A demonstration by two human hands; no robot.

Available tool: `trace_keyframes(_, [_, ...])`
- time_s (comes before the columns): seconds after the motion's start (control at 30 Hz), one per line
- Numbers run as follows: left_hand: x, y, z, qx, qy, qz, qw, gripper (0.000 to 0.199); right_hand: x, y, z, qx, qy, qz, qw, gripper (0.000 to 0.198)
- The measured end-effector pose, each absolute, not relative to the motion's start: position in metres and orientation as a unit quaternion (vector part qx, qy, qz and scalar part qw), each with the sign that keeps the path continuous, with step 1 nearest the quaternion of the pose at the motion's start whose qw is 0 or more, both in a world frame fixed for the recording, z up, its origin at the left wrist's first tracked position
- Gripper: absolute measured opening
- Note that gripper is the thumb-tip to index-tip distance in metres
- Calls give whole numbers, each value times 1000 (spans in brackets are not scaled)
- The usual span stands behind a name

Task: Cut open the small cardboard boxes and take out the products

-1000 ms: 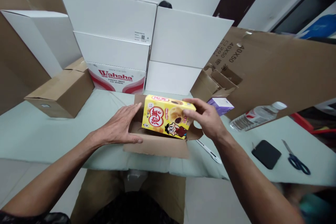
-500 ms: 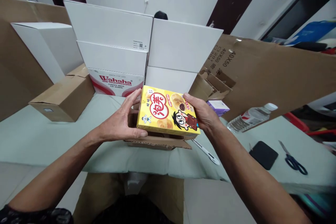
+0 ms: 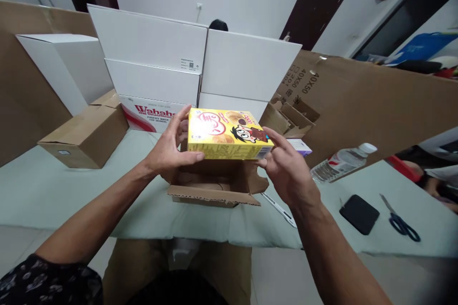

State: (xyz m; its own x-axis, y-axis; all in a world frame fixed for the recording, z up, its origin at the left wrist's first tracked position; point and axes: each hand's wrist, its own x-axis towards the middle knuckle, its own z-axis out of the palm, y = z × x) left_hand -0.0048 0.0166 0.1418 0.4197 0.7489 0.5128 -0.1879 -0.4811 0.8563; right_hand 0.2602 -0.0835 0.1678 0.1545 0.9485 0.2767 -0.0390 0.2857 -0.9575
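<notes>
A yellow snack box [image 3: 229, 133] with red lettering and a cartoon figure is held up between my two hands. My left hand [image 3: 175, 145] grips its left end, thumb along the near lower edge and fingers behind. At the right end my right hand [image 3: 286, 159] is closed on the corner by the barcode. Below the snack box stands an open brown cardboard box [image 3: 214, 196] with its flaps out; the inside that shows is bare cardboard. The snack box hides the far part of that carton.
Behind stands a white Wahaha carton [image 3: 150, 112] with raised flaps. A brown closed box [image 3: 86, 138] sits left. To the right are a purple-and-white box [image 3: 301, 146], a water bottle [image 3: 343, 163], a black flat square [image 3: 359, 213], scissors [image 3: 402, 224] and a white cutter [image 3: 281, 209].
The yellow box has risen slightly and tilted, so its near side with the barcode shows. More of the open carton's inside is visible. My right hand has shifted its hold to the lower corner.
</notes>
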Motion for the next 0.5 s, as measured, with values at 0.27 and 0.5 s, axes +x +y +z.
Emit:
trace_keyframes(0.27, [18,37,156,716,224,451,483,109,261,-48,157,-457,-548,297,634,63])
trace_keyframes(0.5, [28,36,154,721,225,481,445,82,264,-24,142,-447,-536,299,651,66])
